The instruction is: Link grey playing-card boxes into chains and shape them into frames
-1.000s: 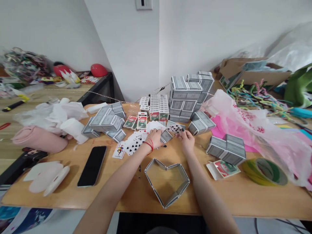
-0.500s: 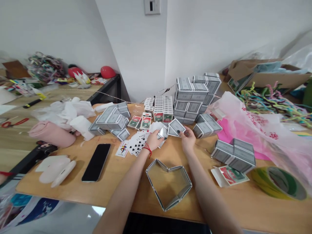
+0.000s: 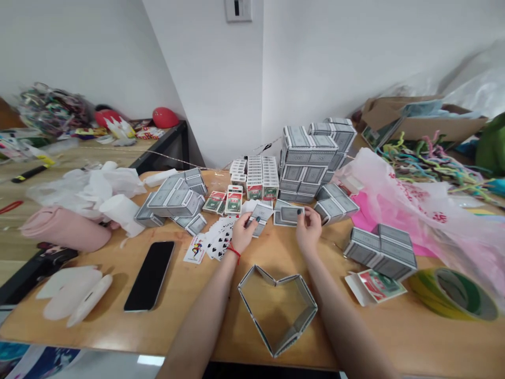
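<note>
My left hand (image 3: 242, 230), with a red string at the wrist, pinches a few grey-backed playing cards (image 3: 262, 211). To its right, my right hand (image 3: 310, 231) grips the right end of another grey-backed card (image 3: 289, 213), which overlaps cards lying beneath it. Fanned face-up cards (image 3: 221, 237) and a joker (image 3: 194, 249) lie left of my left hand. Between my forearms stands a heart-shaped ring of joined cards (image 3: 302, 310), open at the top.
Stacked card-built blocks (image 3: 302, 171) rise behind my right hand, with more blocks at left (image 3: 173, 196) and right (image 3: 381, 250). Card boxes (image 3: 270, 176) stand at the back. A phone (image 3: 150, 276), yellow-green tape roll (image 3: 430, 295) and plastic bag (image 3: 398, 192) surround the work area.
The card in my right hand has turned from a slant to nearly level, lying over the cards below. My left hand has tilted its cards more upright. The view has shifted slightly.
</note>
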`<state>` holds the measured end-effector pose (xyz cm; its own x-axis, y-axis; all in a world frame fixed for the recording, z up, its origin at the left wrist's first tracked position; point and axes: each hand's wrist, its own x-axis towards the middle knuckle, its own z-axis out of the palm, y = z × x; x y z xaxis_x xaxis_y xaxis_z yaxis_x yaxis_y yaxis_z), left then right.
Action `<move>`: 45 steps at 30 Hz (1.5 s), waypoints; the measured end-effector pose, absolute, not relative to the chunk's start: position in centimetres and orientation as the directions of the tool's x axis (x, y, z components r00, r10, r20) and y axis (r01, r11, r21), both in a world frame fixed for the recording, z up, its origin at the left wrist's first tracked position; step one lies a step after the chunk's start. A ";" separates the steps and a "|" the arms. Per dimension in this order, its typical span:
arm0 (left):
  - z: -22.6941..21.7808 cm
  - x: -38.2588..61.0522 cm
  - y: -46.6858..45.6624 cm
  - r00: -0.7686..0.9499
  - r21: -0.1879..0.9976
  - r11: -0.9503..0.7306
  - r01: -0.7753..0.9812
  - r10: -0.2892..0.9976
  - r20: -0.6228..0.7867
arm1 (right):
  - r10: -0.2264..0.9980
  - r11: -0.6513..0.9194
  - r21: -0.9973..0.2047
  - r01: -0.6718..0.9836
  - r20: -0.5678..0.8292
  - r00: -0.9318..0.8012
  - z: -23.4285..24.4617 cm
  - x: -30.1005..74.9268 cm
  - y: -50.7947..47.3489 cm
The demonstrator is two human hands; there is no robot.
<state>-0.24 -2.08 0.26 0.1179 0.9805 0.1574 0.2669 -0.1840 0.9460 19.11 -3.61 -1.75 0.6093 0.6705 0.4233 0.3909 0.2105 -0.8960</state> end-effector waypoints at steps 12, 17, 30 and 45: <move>-0.4 0.6 -1.8 0.065 0.942 -0.245 0.231 0.969 0.236 | 0.921 0.157 -0.935 -0.319 0.022 0.389 -0.8 18.1 -4.0; -0.1 0.2 -1.5 0.132 0.959 -0.222 0.175 0.971 0.200 | 0.950 0.117 -0.852 -0.511 -0.055 0.309 -0.3 18.7 -3.8; -0.3 -0.2 -1.2 0.134 0.975 -0.179 0.132 0.978 0.162 | 0.967 0.139 -0.899 -0.416 0.032 0.253 -0.8 18.8 -3.8; -0.7 -0.3 -0.4 -0.104 0.930 0.015 -0.367 0.993 -0.057 | 0.989 0.064 -0.939 -0.338 0.014 0.149 -1.2 18.6 -3.9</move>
